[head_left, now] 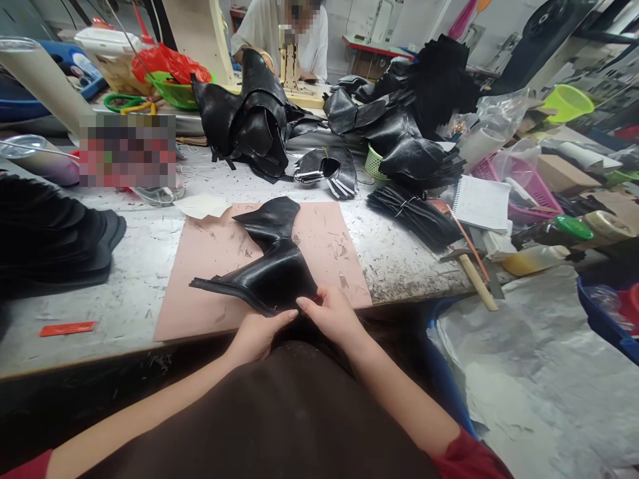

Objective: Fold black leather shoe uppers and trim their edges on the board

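Observation:
A shiny black leather piece (277, 269) lies over a pink sheet (329, 246) on the worktable, its near end reaching the table's front edge. My left hand (262, 332) pinches that near end with the thumb on top. Close beside it, my right hand (332, 313) grips the same piece at its lower right corner, thumb and fingers pressed together. Most fingers of my left hand are hidden beneath the leather. Behind the sheet sits a curved black piece with white strips (327, 169).
Stacked black pieces (54, 233) stand at the left, near an orange strip (67, 328). Black leather heaps (249, 120) lie at the back. At the right are a bundle of black strips (414, 213), a notebook (482, 203) and a hammer (476, 283). A person (314, 40) sits opposite.

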Available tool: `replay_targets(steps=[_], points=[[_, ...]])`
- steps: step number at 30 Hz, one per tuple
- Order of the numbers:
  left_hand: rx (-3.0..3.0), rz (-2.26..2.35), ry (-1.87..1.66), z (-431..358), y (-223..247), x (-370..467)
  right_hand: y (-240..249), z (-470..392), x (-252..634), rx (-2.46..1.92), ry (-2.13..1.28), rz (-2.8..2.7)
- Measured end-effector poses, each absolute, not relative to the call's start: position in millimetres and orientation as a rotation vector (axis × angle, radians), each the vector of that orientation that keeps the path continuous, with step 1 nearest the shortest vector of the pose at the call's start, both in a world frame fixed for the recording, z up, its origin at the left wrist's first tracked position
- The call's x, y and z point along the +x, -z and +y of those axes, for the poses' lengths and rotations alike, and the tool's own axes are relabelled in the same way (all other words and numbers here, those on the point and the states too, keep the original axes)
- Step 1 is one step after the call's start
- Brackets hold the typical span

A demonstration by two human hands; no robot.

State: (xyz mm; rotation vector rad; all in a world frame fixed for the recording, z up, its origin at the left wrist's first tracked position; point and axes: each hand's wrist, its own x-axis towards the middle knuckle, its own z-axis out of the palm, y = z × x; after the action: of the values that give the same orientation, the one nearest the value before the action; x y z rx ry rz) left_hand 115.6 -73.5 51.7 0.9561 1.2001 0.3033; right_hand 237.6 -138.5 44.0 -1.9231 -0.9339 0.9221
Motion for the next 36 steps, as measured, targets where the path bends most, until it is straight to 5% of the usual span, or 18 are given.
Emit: replay_targets(steps=[16, 26, 36], points=[[0.751, 1.13, -0.334, -71, -23, 114, -41, -137, 241, -1.827, -0.889, -1.051], [1.044, 1.29, -0.237, -68, -50, 116, -44, -142, 243, -1.939, -0.983, -1.156], [0.99, 1.089, -0.115, -47, -38, 104, -43, -130, 288, -2.312, -0.611, -1.368]])
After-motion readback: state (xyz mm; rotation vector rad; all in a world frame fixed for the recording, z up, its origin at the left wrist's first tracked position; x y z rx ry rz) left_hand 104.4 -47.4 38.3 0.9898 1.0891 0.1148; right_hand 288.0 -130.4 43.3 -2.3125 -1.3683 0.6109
